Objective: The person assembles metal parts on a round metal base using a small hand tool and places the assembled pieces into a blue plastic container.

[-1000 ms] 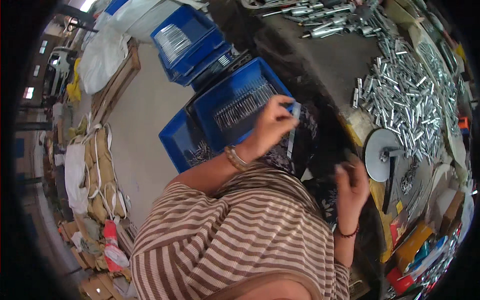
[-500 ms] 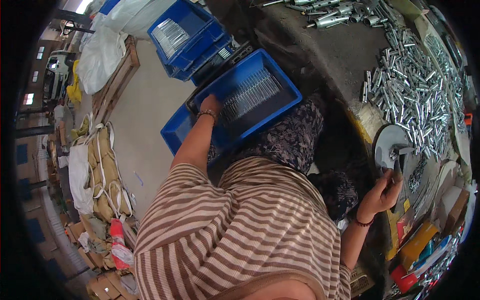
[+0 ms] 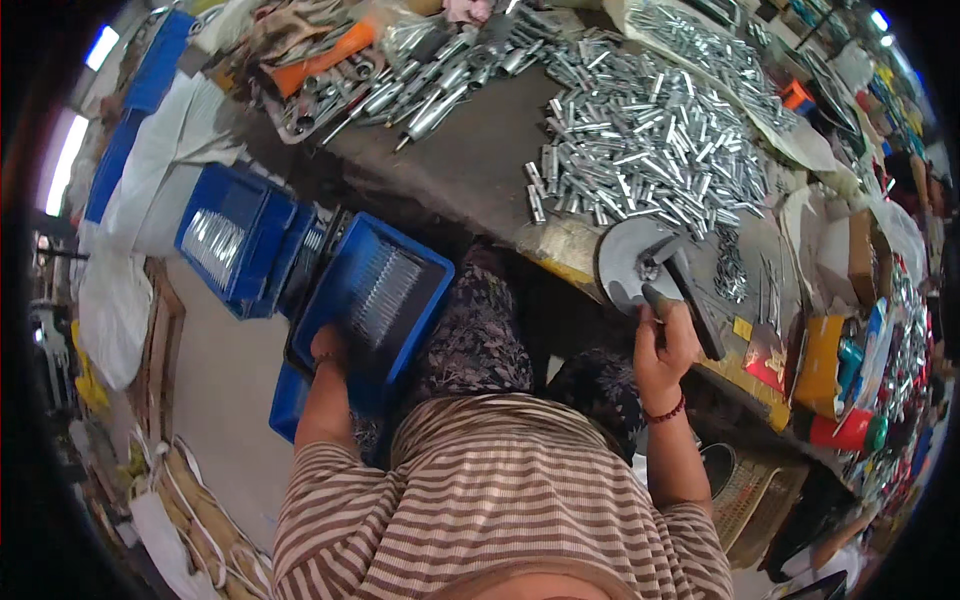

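Blue bin (image 3: 440,268) carries a seemingly done row of rods (image 3: 386,290); the pile (image 3: 645,135) on the desk (image 3: 480,130) remains. I cannot tell either grip: left hand (image 3: 328,345) at the bin's near edge, right hand (image 3: 670,350) by the disc (image 3: 620,262).

The shirt (image 3: 520,470) at bottom centre is striped brown and cream; the dark trousers (image 3: 480,350) above carry a pale floral print. Left of centre, a blue bin (image 3: 418,324); upper right, silver tubes (image 3: 640,140); right of centre, a grey disc (image 3: 617,265).
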The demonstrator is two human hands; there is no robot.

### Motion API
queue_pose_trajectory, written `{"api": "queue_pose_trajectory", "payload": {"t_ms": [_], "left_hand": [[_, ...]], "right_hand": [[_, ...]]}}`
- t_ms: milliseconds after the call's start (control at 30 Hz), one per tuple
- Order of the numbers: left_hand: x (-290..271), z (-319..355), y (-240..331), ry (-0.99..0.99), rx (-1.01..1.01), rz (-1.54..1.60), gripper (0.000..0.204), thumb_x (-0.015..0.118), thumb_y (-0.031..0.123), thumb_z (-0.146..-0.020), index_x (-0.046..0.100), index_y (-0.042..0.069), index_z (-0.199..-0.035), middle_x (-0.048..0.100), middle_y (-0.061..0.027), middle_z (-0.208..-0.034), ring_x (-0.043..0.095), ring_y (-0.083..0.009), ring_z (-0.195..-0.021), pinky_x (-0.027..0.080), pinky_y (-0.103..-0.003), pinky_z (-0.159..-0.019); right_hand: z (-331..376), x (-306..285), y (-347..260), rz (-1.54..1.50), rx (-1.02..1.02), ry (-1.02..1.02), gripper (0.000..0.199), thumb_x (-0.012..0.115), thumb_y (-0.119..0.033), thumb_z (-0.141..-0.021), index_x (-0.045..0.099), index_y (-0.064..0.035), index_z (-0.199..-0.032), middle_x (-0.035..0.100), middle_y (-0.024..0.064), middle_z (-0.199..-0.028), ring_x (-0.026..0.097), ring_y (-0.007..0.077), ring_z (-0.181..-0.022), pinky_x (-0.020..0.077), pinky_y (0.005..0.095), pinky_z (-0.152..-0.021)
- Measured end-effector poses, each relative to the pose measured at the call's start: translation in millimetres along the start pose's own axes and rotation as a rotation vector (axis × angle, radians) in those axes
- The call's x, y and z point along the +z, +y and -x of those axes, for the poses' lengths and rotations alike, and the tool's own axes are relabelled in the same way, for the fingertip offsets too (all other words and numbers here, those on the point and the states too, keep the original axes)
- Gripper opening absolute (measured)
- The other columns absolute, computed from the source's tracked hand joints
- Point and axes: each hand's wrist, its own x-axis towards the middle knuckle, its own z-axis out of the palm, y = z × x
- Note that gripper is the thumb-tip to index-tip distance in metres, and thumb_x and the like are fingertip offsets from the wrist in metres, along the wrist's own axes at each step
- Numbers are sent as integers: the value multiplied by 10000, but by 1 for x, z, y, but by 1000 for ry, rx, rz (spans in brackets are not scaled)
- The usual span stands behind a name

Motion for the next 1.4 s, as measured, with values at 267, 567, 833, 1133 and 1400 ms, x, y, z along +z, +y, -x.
{"api": "queue_pose_trajectory", "payload": {"t_ms": [267,567,833,1133,1400], "left_hand": [[-120,26,93,623,498,207,283,701,275,-994,756,35,-1132,798,-161,-1021,767,-373,-934,595,-482,-837],[-284,147,308,514,1460,608,187,715,33,-912,725,56,-1098,653,-115,-1059,644,-310,-1037,536,-422,-885],[-304,140,338,349,1453,273,126,732,77,-888,740,60,-1012,643,-89,-1032,631,-314,-1053,519,-436,-895],[-288,140,323,359,1402,407,153,738,82,-877,731,77,-1030,633,-96,-1069,636,-315,-1059,522,-415,-891],[-269,202,359,262,1541,600,126,768,73,-872,743,39,-991,676,-106,-996,633,-327,-1041,511,-419,-920]], "right_hand": [[-5,-15,-7,-136,33,-7,147,715,31,-881,718,20,-1028,623,140,-843,610,290,-696,472,365,-624],[-6,-57,-25,-142,181,-45,148,757,-46,-885,699,-15,-1017,665,149,-912,679,336,-804,534,399,-701],[-39,-148,71,577,337,75,170,729,-89,-860,708,-70,-1028,685,148,-977,705,386,-883,566,470,-748],[-85,-131,151,864,226,-232,244,587,-15,-910,656,-110,-1125,694,132,-1051,705,386,-1007,580,519,-801],[-73,-97,24,-206,512,-58,176,736,-49,-882,695,-18,-1051,674,129,-862,658,196,-762,531,371,-710]]}}
